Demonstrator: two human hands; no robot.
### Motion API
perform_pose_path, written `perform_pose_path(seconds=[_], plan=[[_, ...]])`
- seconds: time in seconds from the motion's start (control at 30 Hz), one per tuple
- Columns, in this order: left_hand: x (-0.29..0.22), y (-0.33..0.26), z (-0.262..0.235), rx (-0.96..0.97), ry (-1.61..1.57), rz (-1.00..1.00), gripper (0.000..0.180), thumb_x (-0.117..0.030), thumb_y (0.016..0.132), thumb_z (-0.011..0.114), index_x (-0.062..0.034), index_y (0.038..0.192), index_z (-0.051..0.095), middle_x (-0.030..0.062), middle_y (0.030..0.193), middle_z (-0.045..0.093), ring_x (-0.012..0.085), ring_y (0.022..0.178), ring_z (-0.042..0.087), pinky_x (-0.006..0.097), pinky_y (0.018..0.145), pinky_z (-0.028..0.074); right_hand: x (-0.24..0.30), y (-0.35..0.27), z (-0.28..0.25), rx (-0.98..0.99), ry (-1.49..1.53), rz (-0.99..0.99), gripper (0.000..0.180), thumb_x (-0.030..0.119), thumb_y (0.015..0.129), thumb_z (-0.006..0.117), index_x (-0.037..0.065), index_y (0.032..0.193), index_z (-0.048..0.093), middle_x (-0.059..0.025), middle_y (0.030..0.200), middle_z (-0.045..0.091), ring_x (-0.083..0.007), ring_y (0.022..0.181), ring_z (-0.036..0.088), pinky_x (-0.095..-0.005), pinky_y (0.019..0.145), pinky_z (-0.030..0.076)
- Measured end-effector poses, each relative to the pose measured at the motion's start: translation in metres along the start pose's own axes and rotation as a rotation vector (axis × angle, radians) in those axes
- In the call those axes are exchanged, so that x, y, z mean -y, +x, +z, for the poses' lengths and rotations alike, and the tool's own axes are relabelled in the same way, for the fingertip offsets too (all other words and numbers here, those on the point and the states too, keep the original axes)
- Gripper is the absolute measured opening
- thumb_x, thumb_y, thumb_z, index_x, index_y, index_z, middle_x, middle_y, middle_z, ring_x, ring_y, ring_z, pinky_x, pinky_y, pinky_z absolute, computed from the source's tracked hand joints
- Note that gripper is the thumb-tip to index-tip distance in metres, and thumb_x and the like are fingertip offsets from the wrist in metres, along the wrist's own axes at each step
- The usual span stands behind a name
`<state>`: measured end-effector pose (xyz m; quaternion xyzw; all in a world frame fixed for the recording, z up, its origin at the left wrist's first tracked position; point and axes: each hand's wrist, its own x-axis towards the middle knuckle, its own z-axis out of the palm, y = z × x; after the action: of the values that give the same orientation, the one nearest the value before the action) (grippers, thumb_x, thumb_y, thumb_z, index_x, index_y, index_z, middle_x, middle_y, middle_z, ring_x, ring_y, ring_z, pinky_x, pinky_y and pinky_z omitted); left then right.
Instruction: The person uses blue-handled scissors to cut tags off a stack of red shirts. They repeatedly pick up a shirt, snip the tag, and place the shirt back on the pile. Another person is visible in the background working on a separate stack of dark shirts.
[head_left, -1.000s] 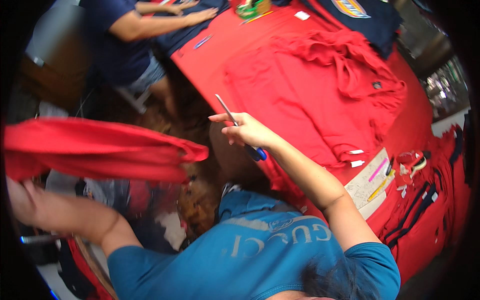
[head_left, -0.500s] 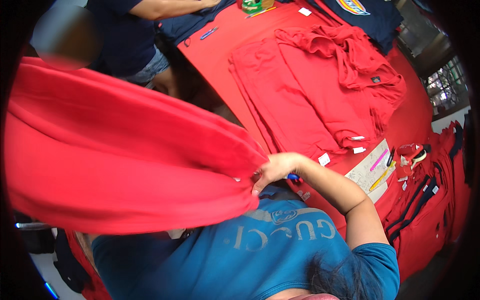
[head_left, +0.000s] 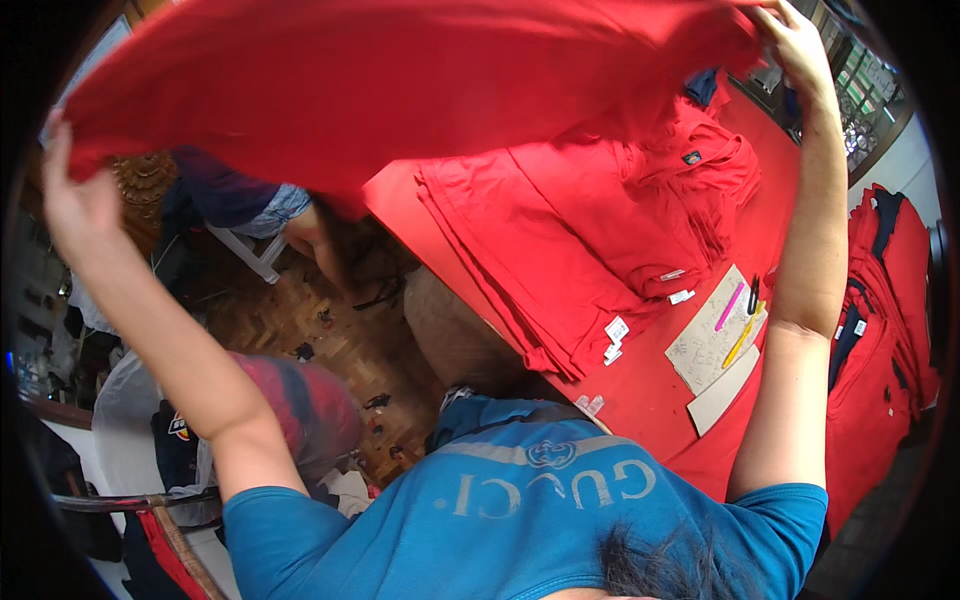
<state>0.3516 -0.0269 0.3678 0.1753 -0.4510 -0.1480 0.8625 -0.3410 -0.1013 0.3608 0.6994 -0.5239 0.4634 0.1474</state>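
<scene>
A wide red garment is spread high across the top of the view, raised above the table and partly cut off by the upper edge. My left hand, blurred, grips its left end. At the opposite end my right hand has its fingers closed on the fabric. A small dark blue thing shows beside that palm, too little of it to name. Under the lifted cloth lies a stack of folded red garments with white labels at the near edge.
The red-covered table holds a marked paper with a pink pen and a yellow pen. More red garments hang at right. A seated co-worker's leg shows beyond. A clear plastic bag of clothes stands lower left.
The red garment has gone from hanging at the left to stretched overhead. My right hand has moved up and far right; my left hand has come into view on the other end.
</scene>
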Motion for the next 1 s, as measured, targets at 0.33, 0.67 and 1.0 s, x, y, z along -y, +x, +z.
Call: perform_pose_path(seconds=[0.33,0.67,1.0], plan=[[0.099,-0.5,0.012,0.213,-0.345,-1.915,0.045,-0.002,0.086,0.052,0.0005,0.129,0.038,0.0154,0.12,0.058,0.0207,0.107,0.058,0.036,0.1,0.042,-0.063,-0.208,0.072,0.445,-0.254,0.376,0.043,0.012,0.082,0.058,-0.001,0.123,0.057,-0.0208,0.11,0.064,-0.0279,0.096,0.064,-0.0369,0.085,0.049],[0.118,-0.488,0.022,0.672,-0.134,-1.889,0.023,-0.022,0.095,0.054,-0.0043,0.109,0.056,0.0034,0.099,0.061,0.0119,0.089,0.058,0.029,0.084,0.049,0.041,-0.353,0.115,0.237,-0.66,0.262,0.033,0.018,0.09,0.057,0.01,0.122,0.059,-0.0137,0.108,0.057,-0.0314,0.099,0.054,-0.0407,0.085,0.044],[0.108,-0.495,0.076,1.152,-0.112,-1.707,0.022,-0.011,0.087,0.066,0.0044,0.102,0.064,0.0096,0.089,0.067,0.0126,0.077,0.064,0.027,0.067,0.054,0.052,-0.393,0.067,0.42,0.104,0.952,0.041,0.005,0.086,0.06,0.001,0.126,0.05,-0.0082,0.073,0.059,-0.0169,0.067,0.058,-0.0314,0.061,0.047]])
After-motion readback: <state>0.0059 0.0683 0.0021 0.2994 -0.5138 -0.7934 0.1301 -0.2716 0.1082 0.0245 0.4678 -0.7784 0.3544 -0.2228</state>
